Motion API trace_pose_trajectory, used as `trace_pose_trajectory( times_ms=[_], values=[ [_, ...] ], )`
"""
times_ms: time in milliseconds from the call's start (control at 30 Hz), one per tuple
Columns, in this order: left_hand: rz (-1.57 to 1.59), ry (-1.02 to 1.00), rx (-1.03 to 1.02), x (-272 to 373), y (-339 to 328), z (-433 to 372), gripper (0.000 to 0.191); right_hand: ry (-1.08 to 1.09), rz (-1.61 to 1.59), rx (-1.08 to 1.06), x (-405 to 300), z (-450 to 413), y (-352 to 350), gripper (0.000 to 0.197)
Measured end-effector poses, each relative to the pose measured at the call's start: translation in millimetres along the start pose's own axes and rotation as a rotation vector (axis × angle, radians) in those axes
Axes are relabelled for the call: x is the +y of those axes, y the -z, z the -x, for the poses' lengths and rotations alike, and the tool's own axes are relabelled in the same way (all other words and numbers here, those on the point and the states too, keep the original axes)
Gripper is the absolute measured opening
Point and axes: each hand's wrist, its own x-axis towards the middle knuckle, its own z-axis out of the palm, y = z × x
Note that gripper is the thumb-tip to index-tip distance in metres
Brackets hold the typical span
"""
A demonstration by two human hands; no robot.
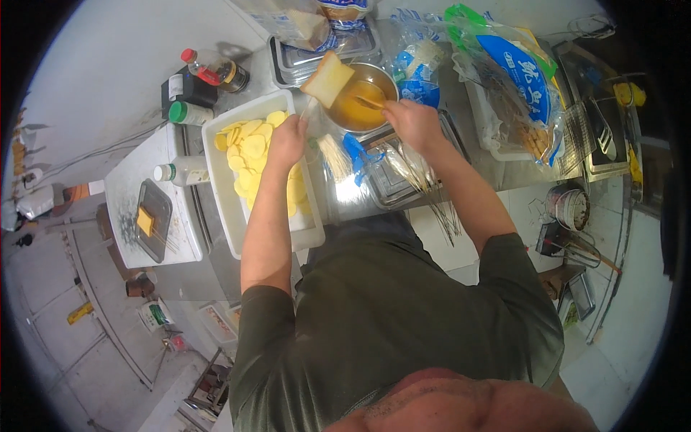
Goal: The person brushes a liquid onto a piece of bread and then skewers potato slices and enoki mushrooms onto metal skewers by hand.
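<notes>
My left hand point(289, 137) is closed on a thin skewer that carries a slice of bread point(328, 80), tilted over the left rim of a round metal bowl. Orange-brown liquid point(356, 108) lies in the bowl. A brush-like tool point(371, 102) dips into it, its handle end held by my right hand point(413, 123). Beneath my left forearm stands a white plastic bin point(224, 216) of yellow round slices point(253, 146). Between my hands lies a bundle of thin sticks point(334, 156) by blue plastic. Skewered fish point(402, 162) rest on a metal tray point(382, 197) below my right hand.
Bottles point(218, 70) and a green-capped jar point(190, 113) stand at the back left. A dark tray point(156, 237) with skewered yellow-orange squares lies at far left. Stacked metal trays point(280, 65) and bagged bread point(302, 27) are behind the bowl. Right of it is a white bin with plastic bags point(521, 81).
</notes>
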Motion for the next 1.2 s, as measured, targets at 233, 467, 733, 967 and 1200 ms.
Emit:
trace_pose_trajectory(
  times_ms=[233, 467, 733, 967, 1200],
  values=[
    [-0.025, -0.004, -0.011, 6, 7, -2, 0.031, -0.054, 0.317, -0.538, 5, -63, -56, 0.02],
    [-0.045, 0.028, -0.021, 7, 16, -8, 0.032, -0.098, -0.355, -0.356, 41, -45, -32, 0.027],
    [-0.076, -0.018, -0.084, 28, 6, -19, 0.031, -0.142, -0.644, -0.21, 41, -46, 25, 0.022],
    [-0.076, -0.001, -0.134, 33, 6, -20, 0.033, -0.279, -0.364, -0.077, 61, -46, 21, 0.028],
    [-0.043, 0.02, -0.137, 29, 1, -17, 0.033, -0.191, -0.624, -0.105, 42, -34, 16, 0.031]
  ],
)
